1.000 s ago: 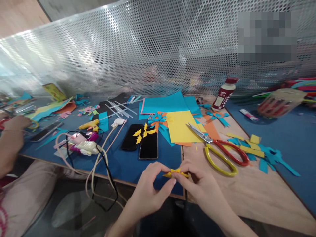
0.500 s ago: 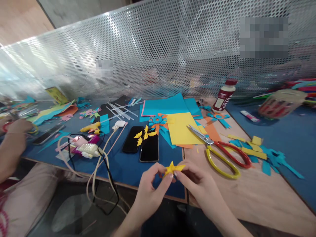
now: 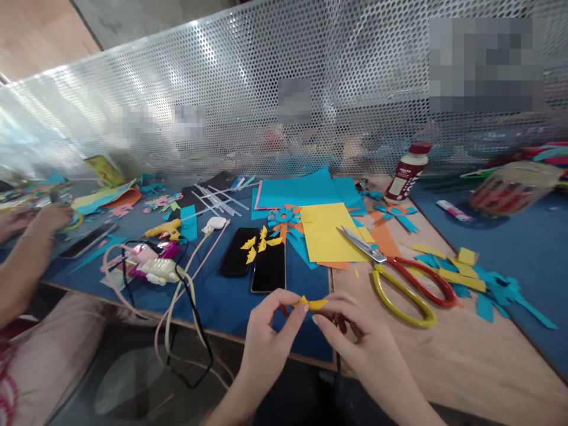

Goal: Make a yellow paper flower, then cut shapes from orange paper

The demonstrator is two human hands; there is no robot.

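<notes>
My left hand (image 3: pixel 273 331) pinches a small folded piece of yellow paper (image 3: pixel 316 305) between thumb and forefinger, just over the table's front edge. At the paper's other end, the fingertips of my right hand (image 3: pixel 361 331) grip it, the thumb a little lower. Fingers partly hide the paper's shape. Beyond my hands lie two dark phones (image 3: pixel 268 272), with several small pointed yellow paper pieces (image 3: pixel 261 244) on top. Large scissors (image 3: pixel 390 272) with one red and one yellow handle rest to the right, their blades over a yellow sheet (image 3: pixel 331 236).
Blue sheets (image 3: pixel 295 189) and a blue paper flower (image 3: pixel 284 219) lie behind. A bottle (image 3: pixel 407 171), a glue stick (image 3: pixel 453 210) and paper scraps (image 3: pixel 501 287) are at right. A yellow glue gun (image 3: pixel 164 229) and tangled cables (image 3: pixel 190 284) lie left, near another person's hand (image 3: pixel 53 219).
The yellow paper has turned in my fingers and now looks flatter, with its points less visible. My right thumb has moved down off its front. The other person's hand has shifted right.
</notes>
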